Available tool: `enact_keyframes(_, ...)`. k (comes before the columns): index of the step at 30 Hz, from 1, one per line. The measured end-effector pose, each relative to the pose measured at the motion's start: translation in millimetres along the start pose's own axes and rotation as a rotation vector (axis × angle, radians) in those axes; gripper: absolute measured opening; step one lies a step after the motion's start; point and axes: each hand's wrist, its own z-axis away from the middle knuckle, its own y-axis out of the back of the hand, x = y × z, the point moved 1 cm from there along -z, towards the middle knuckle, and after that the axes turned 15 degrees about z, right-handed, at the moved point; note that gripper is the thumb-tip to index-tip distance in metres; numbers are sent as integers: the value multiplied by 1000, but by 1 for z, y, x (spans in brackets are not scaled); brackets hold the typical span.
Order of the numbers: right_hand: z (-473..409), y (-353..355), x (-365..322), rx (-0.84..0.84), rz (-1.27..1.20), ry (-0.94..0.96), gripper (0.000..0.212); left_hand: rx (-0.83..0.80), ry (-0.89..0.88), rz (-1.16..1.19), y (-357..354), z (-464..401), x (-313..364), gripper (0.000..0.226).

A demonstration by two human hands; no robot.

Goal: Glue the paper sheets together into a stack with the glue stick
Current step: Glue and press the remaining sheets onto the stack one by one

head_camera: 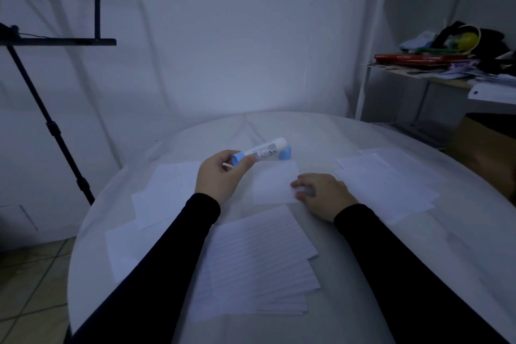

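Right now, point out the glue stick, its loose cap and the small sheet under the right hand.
glue stick [261,152], head view, on the labelled white barrel.
cap [286,153], head view, on its blue side.
small sheet [275,184], head view, on its bare middle.

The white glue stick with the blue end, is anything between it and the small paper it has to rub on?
No. The left hand holds the white glue stick just above the small white sheet; the blue cap lies behind.
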Motion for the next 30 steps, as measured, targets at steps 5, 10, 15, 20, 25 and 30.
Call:
enact_keyframes(5, 0, 1, 5, 79, -38, -120, 30, 15, 27, 87, 3, 1, 6, 24)
enact_keyframes(10, 2, -2, -12, -65, 231, -94, 57, 18, 2, 97, 5, 2, 9, 23)
enact_keyframes(15, -5, 2, -3, -160, 146, -14, 49, 35, -25, 199, 6, 1, 9, 22)
enact_keyframes(20, -9, 8, 20, -171, 36, 130, 40, 37, -29, 310, 5, -3, 4, 18)
enact_keyframes(25, -11, 5, 24, 106, 16, 155, 30, -15, 17, 435, 0, -4, 1, 22)
enact_keyframes(30, -3, 17, 35, 3, -47, 112, 39, -25, 41, 490, -8, -1, 5, 14)
